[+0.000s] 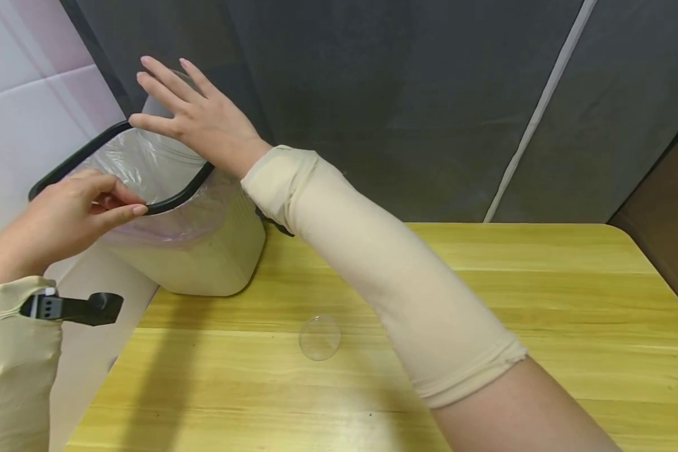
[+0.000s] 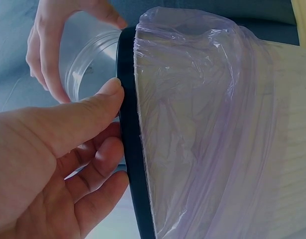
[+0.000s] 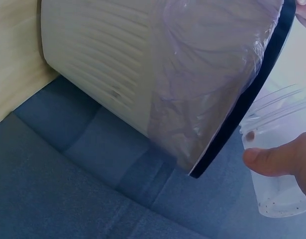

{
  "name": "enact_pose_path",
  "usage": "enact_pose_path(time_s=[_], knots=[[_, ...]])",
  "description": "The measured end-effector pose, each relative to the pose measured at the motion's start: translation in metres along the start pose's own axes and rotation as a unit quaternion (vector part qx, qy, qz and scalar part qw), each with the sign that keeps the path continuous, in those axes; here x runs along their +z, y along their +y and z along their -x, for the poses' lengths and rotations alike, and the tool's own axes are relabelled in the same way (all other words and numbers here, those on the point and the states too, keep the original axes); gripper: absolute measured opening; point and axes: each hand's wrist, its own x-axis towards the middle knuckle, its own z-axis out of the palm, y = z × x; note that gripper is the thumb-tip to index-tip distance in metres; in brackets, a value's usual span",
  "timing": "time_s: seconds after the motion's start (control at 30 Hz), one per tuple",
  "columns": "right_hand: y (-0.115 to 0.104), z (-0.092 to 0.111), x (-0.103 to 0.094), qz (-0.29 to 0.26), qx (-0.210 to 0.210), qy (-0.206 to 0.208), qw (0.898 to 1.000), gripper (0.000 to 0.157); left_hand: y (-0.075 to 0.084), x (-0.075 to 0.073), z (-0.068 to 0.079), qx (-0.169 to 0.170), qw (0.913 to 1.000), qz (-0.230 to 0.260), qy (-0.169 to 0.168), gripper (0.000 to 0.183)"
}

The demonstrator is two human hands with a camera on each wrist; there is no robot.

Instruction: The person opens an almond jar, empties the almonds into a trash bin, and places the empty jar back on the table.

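A cream trash bin, lined with a thin clear-purple bag, leans at the table's far left corner. Thumb and fingers of my left hand pinch its black rim. Above the bin's mouth, my right hand holds a clear plastic jar, tipped with its mouth toward the bin. The head view hides much of the jar behind that hand; the right wrist view shows small dark specks near its base. A round clear lid lies flat on the table.
The yellow wood-grain table extends to the right of the bin. Behind it hangs a dark grey curtain-like sheet with a pale strip. A white wall-like panel stands on the left.
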Motion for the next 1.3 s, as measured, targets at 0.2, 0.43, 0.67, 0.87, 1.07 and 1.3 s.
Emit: enact_pose_path(time_s=[0.2,0.43,0.67,0.87,1.07,1.3], knots=[[0.0,-0.003,-0.001,0.003,-0.023,0.02,1.0,0.061,0.0,0.001,0.0,-0.002,1.0,0.005,-0.004,0.004],[0.0,-0.002,-0.002,0.029,-0.035,0.02,0.999,0.063,0.0,0.002,-0.001,0.007,1.0,0.002,0.003,0.005],[0.007,-0.001,-0.002,0.015,0.016,0.033,0.999,0.067,-0.001,0.002,-0.001,0.002,1.0,0.002,0.002,0.004],[0.01,-0.002,-0.004,-0.01,0.046,0.036,0.998,0.069,-0.002,0.001,0.0,-0.003,1.0,0.003,0.003,0.005],[0.009,0.0,-0.001,-0.008,0.036,0.012,0.999,0.066,-0.002,0.002,-0.003,0.003,1.0,0.005,0.002,0.005],[0.011,0.008,0.006,-0.001,0.014,-0.005,1.0,0.064,-0.001,0.005,-0.008,0.017,0.9997,0.009,0.012,0.004]])
